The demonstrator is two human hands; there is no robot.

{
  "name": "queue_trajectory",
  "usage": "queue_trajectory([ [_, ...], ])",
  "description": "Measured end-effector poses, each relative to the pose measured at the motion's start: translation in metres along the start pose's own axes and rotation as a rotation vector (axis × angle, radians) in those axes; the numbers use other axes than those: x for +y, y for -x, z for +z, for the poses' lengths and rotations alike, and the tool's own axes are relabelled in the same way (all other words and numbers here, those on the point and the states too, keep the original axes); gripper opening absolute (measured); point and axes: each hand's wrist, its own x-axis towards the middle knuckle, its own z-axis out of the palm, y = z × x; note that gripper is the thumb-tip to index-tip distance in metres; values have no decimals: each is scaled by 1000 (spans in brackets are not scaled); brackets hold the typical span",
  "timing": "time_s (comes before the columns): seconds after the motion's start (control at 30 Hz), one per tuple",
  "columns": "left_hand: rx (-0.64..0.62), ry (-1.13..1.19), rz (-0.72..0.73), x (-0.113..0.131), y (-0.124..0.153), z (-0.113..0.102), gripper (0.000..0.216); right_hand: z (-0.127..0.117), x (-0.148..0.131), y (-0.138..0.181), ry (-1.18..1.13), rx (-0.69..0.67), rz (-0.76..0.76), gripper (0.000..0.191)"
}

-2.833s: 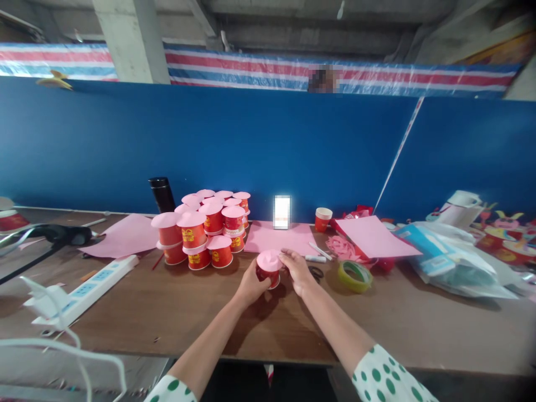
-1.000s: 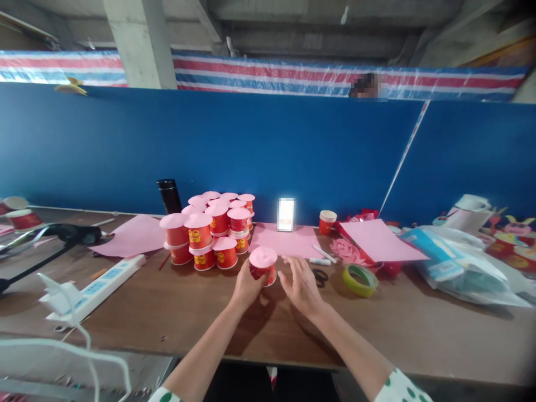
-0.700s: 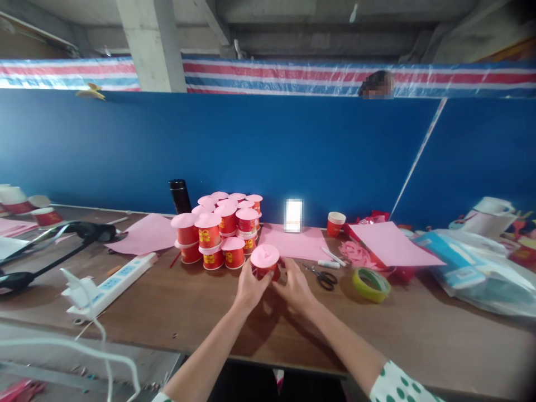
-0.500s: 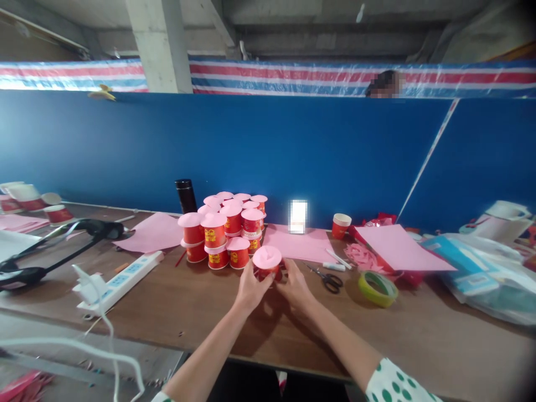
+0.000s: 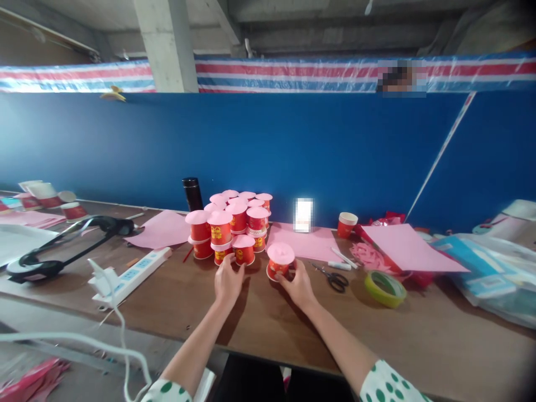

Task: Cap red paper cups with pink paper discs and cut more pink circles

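Note:
A red paper cup [image 5: 276, 272] stands upside down on the table with a round pink paper disc [image 5: 280, 254] on its raised base. The thumb and fingers of my right hand [image 5: 299, 285] are closed around the cup's right side. My left hand [image 5: 229, 282] is off this cup, its thumb and fingers apart, just in front of a similar red cup [image 5: 244, 255] at the front of a group. Whether the left fingertips touch that cup, I cannot tell. Several disc-topped red cups [image 5: 237, 222] are stacked behind it, some two high.
Right of my hands lie scissors [image 5: 337, 281], a white glue tube [image 5: 339, 266] and yellow-green tape [image 5: 385, 288]. Pink paper [image 5: 304, 242] lies behind. On the left are a power strip [image 5: 134, 276], a black headset [image 5: 84, 245] and a black flask [image 5: 192, 194]. A blue partition [image 5: 268, 145] stands behind.
My left hand has let go of the disc-topped cup and moved left to the group of cups. My right hand still holds the cup. The view has shifted slightly.

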Motion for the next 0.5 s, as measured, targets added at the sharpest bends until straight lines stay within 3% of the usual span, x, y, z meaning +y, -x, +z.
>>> queue_trajectory([
  [0.2, -75, -267, -48, 7, -4, 1, 41, 3, 4, 3, -13, -4, -18, 50],
  [0.5, -137, -480, -34, 16, -5, 3, 22, 5, 3, 7, 46, -20, -107, 44],
])
